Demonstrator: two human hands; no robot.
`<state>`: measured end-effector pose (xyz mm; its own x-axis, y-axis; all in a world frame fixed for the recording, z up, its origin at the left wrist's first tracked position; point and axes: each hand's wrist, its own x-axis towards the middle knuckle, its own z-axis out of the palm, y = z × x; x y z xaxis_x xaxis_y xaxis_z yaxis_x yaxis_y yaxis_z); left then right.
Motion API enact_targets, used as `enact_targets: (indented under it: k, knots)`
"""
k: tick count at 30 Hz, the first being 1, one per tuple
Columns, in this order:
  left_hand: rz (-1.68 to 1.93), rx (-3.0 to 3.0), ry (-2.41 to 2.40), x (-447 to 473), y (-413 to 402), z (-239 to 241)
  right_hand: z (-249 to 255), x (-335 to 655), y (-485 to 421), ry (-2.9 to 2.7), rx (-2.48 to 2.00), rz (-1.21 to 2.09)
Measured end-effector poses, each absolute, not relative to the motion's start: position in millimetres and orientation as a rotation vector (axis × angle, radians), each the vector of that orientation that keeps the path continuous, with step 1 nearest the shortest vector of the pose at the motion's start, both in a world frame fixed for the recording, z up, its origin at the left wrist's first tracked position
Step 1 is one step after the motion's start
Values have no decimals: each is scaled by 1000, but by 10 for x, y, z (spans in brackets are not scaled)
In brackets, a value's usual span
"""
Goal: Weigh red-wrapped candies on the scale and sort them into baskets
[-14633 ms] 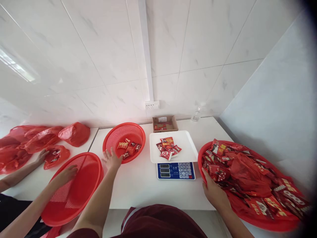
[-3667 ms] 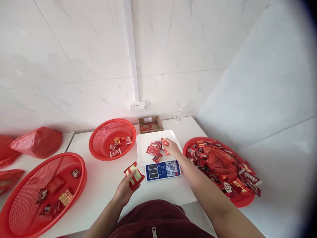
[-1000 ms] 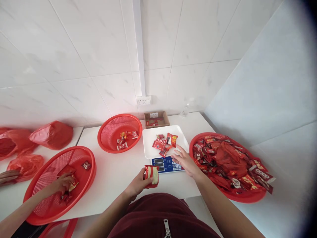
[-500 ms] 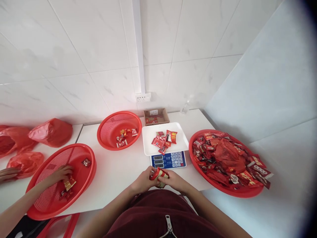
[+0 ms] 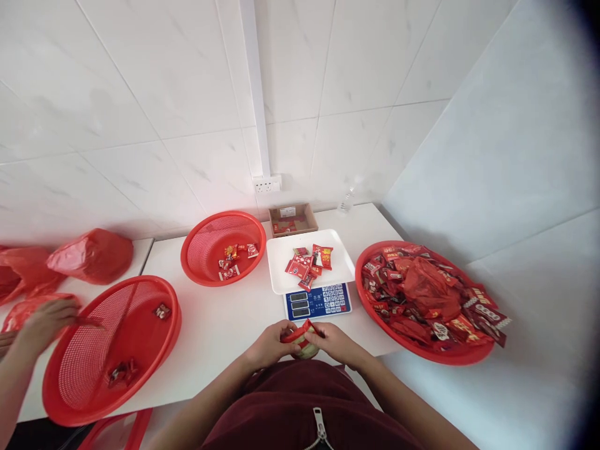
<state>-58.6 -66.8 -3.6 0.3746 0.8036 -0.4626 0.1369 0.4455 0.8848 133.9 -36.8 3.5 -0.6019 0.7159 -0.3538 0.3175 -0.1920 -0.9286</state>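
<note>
At the far left, a co-worker's hand, blurred, was beside a large round red plastic mesh basket, where a few wrapped red snacks lay. To its right, a smaller round red plastic mesh basket stood. Next, the person's left hand grasped the left side of a soft red-and-pale plastic packet, and the right hand grasped its right side. So the packet was between these 2 hands, just before the maroon zipped garment. In my judgement, it could drop if 1 hand loosened too early, and too hard pinching could crush its contents. Because the fingers covered much, its long axis only seemed to run from lower left to upper right, its red tip pointing upward, towards a blue-and-white electronic scale. At the right, a large red plastic basket was heaped with snacks.
</note>
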Motion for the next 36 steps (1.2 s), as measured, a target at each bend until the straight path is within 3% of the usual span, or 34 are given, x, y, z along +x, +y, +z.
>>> enact_targets:
  k: [10,16,19,36]
  knots:
    - [626,1035,1114,-588,-661,-10,-46,1389,-206,-1805,-1224,1801]
    - [664,973,1186,-668,-679,-25,-189,1512,463,-2194,-1651,761]
    - [692,938,1188,-683,-710,-27,-188,1456,702,-2363,-1748,525]
    - [675,961,1207,-688,-681,34,-298,1392,843,-2502,-1899,376]
